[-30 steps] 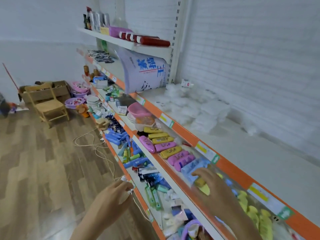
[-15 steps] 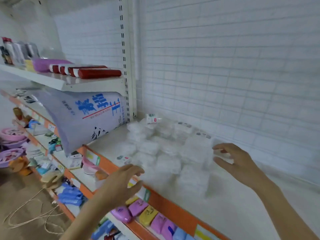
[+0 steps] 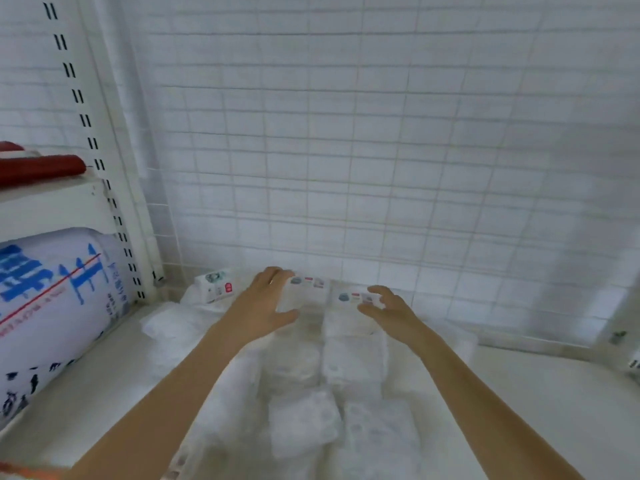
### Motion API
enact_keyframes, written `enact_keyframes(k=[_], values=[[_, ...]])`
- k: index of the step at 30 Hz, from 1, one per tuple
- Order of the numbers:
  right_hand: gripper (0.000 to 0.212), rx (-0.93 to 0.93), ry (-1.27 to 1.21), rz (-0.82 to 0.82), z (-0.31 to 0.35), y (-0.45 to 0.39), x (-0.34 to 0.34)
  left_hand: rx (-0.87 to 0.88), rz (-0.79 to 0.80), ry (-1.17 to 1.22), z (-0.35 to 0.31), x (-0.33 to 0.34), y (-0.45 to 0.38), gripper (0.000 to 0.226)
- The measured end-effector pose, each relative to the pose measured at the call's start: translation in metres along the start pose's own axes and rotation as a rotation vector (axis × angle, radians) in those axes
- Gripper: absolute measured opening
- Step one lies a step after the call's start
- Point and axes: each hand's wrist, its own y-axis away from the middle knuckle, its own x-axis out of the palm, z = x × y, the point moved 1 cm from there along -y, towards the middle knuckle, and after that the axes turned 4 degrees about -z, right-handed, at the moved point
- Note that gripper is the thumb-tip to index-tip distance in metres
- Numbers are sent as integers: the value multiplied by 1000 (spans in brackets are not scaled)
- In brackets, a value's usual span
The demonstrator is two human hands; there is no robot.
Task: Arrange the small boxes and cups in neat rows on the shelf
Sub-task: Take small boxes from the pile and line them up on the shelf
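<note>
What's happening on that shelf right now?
A person is tidying clear plastic packs on the white shelf. The left hand curls around a labelled clear pack near the wire-grid back panel, and the right hand reaches for the neighbouring labelled pack. More packs lie loosely in front, not yet in rows.

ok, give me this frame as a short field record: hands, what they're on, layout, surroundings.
left hand: fingers spread round a labelled pack at the back
right hand: fingers spread, at a second labelled pack; grip unclear
packs: white, clustered on the shelf, blurred
back: wire grid
left: big printed bag
</note>
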Motion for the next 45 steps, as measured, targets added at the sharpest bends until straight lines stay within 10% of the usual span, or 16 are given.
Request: enact_keyframes(k=[17, 45], values=[[52, 111, 24, -130, 11, 15, 24, 248, 94, 12, 27, 23, -29, 59], [65, -317, 217, -551, 56, 126, -1, 305, 31, 474, 16, -19, 31, 65]])
